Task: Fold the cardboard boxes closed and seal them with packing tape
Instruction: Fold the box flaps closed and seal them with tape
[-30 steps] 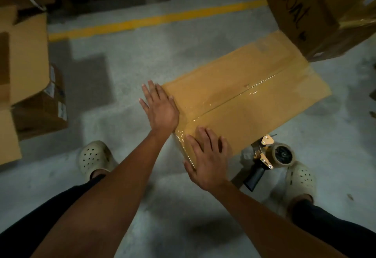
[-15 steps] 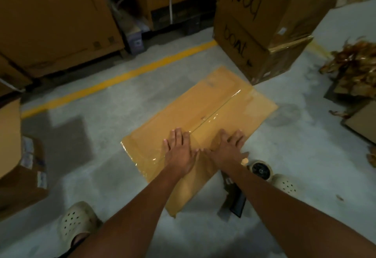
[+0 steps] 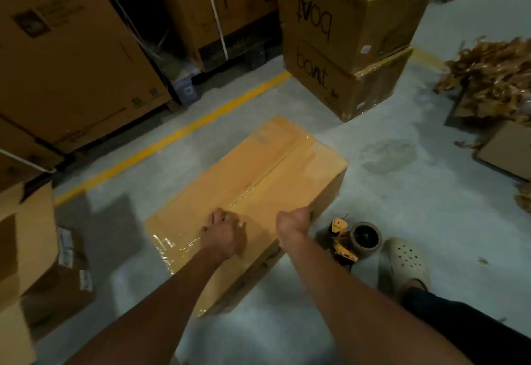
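Observation:
A closed cardboard box (image 3: 275, 192) lies on the concrete floor, with clear packing tape (image 3: 265, 177) running along its centre seam and glossy tape wrapped over its near end. My left hand (image 3: 222, 234) rests on the box top beside the seam, its fingers bent down onto the tape. My right hand (image 3: 294, 221) grips the box's right long edge, fingers curled over the side. A yellow tape dispenser (image 3: 355, 242) with a brown roll lies on the floor just right of the box, with neither hand on it.
Two stacked boxes marked "boat" (image 3: 344, 48) stand beyond the box. Large cartons (image 3: 71, 62) line the back left behind a yellow floor line (image 3: 172, 137). An open box (image 3: 28, 235) sits at left. Crumpled brown scraps (image 3: 494, 77) and flat cardboard (image 3: 508, 149) lie at right. My shoe (image 3: 405, 261) is next to the dispenser.
Both hands lay flat by the seam at the near end before. Now my right hand has shifted to the right edge and curled over it, and my left hand's fingers have bent.

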A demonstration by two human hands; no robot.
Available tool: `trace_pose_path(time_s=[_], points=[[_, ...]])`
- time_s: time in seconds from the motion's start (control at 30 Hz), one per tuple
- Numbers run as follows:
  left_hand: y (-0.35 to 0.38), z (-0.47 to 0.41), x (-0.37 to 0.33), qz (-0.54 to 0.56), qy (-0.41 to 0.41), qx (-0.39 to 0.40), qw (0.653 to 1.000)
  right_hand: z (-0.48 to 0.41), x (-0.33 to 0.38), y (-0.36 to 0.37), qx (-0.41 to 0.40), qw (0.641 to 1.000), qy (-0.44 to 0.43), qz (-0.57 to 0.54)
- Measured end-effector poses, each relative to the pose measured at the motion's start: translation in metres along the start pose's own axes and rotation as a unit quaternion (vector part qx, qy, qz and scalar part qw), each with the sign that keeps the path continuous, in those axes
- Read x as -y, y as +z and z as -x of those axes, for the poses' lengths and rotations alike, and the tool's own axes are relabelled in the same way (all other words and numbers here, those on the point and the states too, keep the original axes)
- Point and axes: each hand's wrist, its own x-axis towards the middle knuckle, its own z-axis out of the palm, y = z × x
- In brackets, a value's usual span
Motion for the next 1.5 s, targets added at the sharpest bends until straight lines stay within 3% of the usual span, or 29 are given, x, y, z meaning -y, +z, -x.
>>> trace_pose_path(time_s=[0.13,0.2,0.3,0.37,0.43,0.5,0.57,0.67,0.9,1.17,1.23,1.33,1.4,1.5], points=[[-0.007,-0.005,0.034,-0.11,-0.064,-0.019,0.992,0.046,-0.033,0.053,0.058,0.998,0.01,-0.029],[-0.007,-0.011,0.037,-0.098,-0.04,-0.039,0.994,0.052,-0.039,0.063,0.068,0.997,0.023,-0.029],[-0.01,-0.027,0.025,-0.032,0.041,-0.048,0.997,0.032,-0.018,0.044,-0.038,0.992,-0.032,0.117],[-0.013,-0.044,0.004,0.002,0.085,-0.047,0.995,0.004,0.002,0.022,-0.105,0.963,-0.126,0.215],[-0.015,-0.06,-0.018,0.022,0.106,-0.037,0.993,-0.026,0.018,0.007,-0.114,0.929,-0.18,0.304],[-0.014,-0.072,-0.035,0.049,0.081,-0.003,0.996,-0.055,0.028,-0.006,-0.104,0.913,-0.154,0.363],[-0.008,-0.076,-0.042,0.054,0.046,0.025,0.997,-0.076,0.03,-0.02,-0.063,0.926,-0.12,0.352],[-0.001,-0.064,-0.039,0.033,0.03,0.024,0.999,-0.079,0.015,-0.033,0.002,0.93,-0.144,0.339],[0.013,0.015,-0.022,0.011,-0.016,0.035,0.999,-0.021,-0.059,-0.037,0.057,0.927,-0.186,0.322],[0.018,0.061,-0.012,-0.039,-0.093,0.059,0.993,0.006,-0.114,-0.022,0.086,0.956,-0.175,0.22],[0.017,0.047,-0.021,-0.066,-0.047,0.031,0.996,0.002,-0.116,-0.027,0.08,0.973,-0.154,0.154],[0.017,0.018,-0.036,-0.039,0.102,-0.015,0.994,-0.019,-0.115,-0.043,0.004,0.993,-0.089,0.079],[0.017,-0.006,-0.046,-0.037,0.159,-0.028,0.986,-0.038,-0.123,-0.059,-0.026,0.992,-0.051,0.112],[0.016,-0.04,-0.051,-0.048,0.173,-0.062,0.982,-0.08,-0.146,-0.075,-0.046,0.984,-0.032,0.168]])
